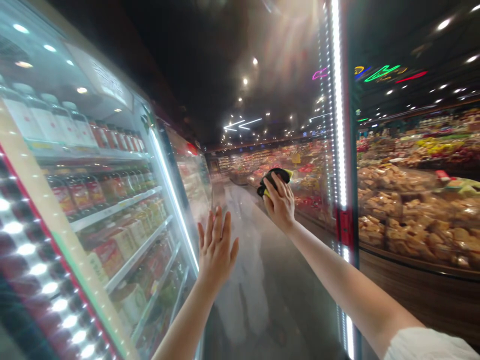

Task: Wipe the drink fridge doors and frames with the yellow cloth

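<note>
- Bottles: shelved, upper left; best kept clear of any stroke;
- Left hand: bare, fingers spread, raised before the glass; contact cannot be told; light steadying, if any, should suffice;
- Cloth: dark, yellow-edged, held beneath the right hand's bent fingers, seemingly against the glass; flat, even pressure should serve best;
- Strip: lit, right; strokes should stop short.
</note>
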### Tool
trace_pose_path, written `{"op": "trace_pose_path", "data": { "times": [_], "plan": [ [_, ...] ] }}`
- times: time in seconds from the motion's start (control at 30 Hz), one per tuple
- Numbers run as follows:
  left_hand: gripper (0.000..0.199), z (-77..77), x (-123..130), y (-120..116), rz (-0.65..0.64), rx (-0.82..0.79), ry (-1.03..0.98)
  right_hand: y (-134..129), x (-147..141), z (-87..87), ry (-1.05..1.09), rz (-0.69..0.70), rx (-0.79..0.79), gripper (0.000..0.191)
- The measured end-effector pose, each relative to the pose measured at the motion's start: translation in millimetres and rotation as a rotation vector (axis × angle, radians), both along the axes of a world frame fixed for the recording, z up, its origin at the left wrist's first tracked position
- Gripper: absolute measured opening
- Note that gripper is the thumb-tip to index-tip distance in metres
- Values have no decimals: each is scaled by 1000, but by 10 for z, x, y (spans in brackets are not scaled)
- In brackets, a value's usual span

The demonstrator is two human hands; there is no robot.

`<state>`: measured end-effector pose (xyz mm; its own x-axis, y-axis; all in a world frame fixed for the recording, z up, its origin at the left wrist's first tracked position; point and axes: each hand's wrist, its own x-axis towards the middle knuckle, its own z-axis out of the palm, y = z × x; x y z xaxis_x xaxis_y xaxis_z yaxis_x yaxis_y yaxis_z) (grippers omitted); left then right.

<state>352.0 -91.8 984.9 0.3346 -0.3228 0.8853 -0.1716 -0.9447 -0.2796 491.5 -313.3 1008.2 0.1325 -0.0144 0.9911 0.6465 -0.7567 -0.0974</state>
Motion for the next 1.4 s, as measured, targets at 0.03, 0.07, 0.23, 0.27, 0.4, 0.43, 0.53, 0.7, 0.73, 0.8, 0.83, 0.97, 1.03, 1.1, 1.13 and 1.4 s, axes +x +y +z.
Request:
{"op": "trace_pose_path", "data": {
  "times": [0.03, 0.07, 0.23, 0.27, 0.4, 0.43, 0.53, 0.7, 0.73, 0.8, 0.83, 0.97, 1.03, 1.1, 1.13, 1.4],
  "plan": [
    [83, -17, 5, 12, -3, -2, 4, -1, -48, -89, -6, 19, -119, 47],
    [84, -37, 6, 34, -5, -1, 7, -32, -77, -187, -18, 38, -229, 46],
    [85, -113, -52, 238, 5, 4, 5, -186, 28, -311, -34, 34, -74, 52],
    [85, -113, -65, 273, 9, -5, 5, -128, 40, -236, -20, 24, 37, 55],
    [86, -94, -81, 336, 11, -27, 16, 347, -148, 22, 26, 33, 86, 59],
    [86, -93, -82, 339, 10, -26, 22, 452, -232, 14, 23, 45, 9, 58],
    [86, -114, -105, 378, 13, -15, 35, 533, -416, -180, -19, 85, -267, 50],
    [84, -165, -232, 628, 30, 19, -11, 225, -296, -309, -47, 68, -281, 46],
    [84, -167, -257, 689, 38, 16, -25, 231, -257, -237, -33, 47, -168, 48],
    [85, -165, -292, 793, 52, 1, -49, 379, -240, -56, -15, 17, 41, 51],
    [85, -162, -301, 833, 58, -7, -57, 505, -268, 17, -14, 11, 95, 53],
    [86, -170, -319, 932, 67, -7, -69, 972, -509, -54, -49, 22, -101, 56],
    [86, -192, -346, 987, 61, -2, -61, 999, -585, -250, -105, 47, -296, 53],
    [85, -225, -393, 1071, 61, 2, -53, 910, -580, -391, -146, 54, -381, 51],
    [85, -243, -423, 1122, 67, 4, -52, 862, -554, -406, -146, 43, -345, 51],
    [84, -306, -617, 1434, 119, -46, -69, 1578, -702, 75, -45, -4, 9, 61]
  ]
}}
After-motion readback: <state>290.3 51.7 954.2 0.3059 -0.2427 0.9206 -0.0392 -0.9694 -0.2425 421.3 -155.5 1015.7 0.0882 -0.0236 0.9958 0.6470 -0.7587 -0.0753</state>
